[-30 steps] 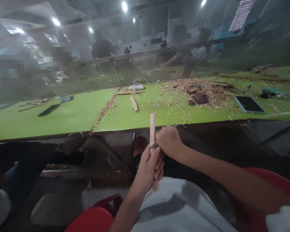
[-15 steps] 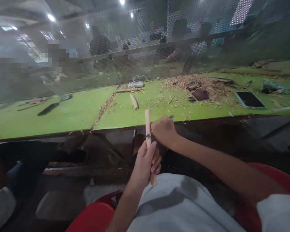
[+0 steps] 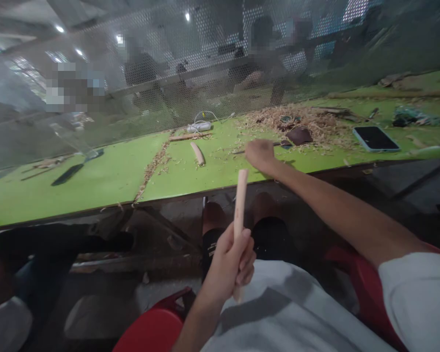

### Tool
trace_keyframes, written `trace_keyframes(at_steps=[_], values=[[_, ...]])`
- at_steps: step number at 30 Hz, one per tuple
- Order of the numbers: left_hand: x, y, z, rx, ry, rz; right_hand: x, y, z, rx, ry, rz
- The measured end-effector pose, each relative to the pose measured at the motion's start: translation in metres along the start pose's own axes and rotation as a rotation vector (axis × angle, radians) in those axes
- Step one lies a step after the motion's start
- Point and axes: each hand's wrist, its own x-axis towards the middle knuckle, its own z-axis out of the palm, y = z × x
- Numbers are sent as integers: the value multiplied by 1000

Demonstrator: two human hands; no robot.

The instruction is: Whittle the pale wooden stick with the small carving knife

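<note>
A pale wooden stick stands nearly upright above my lap, with the fingers of my left hand wrapped round its lower part. Above the near part of the green table, right of the stick's top, is my right hand, closed in a fist. A thin dark blade sticks out from the left side of that fist; its handle is hidden in the fingers. The stick and the blade are apart. A short curved piece of pale wood lies on the table to the left of my right hand.
Wood shavings are heaped round a dark brown scrap on the green table. A phone lies at the right, a white power strip at the back. A dark blade lies left. Mesh stands behind; a person sits at far left.
My right hand has moved up and away from the stick with the knife, over the table. My left hand and the stick have shifted slightly right and down in view.
</note>
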Motion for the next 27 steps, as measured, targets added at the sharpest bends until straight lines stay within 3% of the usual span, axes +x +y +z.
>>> trace_keyframes(at_steps=[3,8,10,14,19,27], values=[[3,6,-7,-86,38,48,-6,7,-3,23,71,83],[10,10,-17,-251,-102,-10,-28,1,2,105,0,-18],[9,6,-18,-287,-141,-22,-28,1,2,105,-29,27],[7,-2,-21,-288,-159,24,-29,1,-11,73,58,133],[10,-1,-21,-244,-105,84,-63,-23,-20,144,62,-46],[9,1,-12,-143,-12,110,-113,-59,-1,46,-57,-335]])
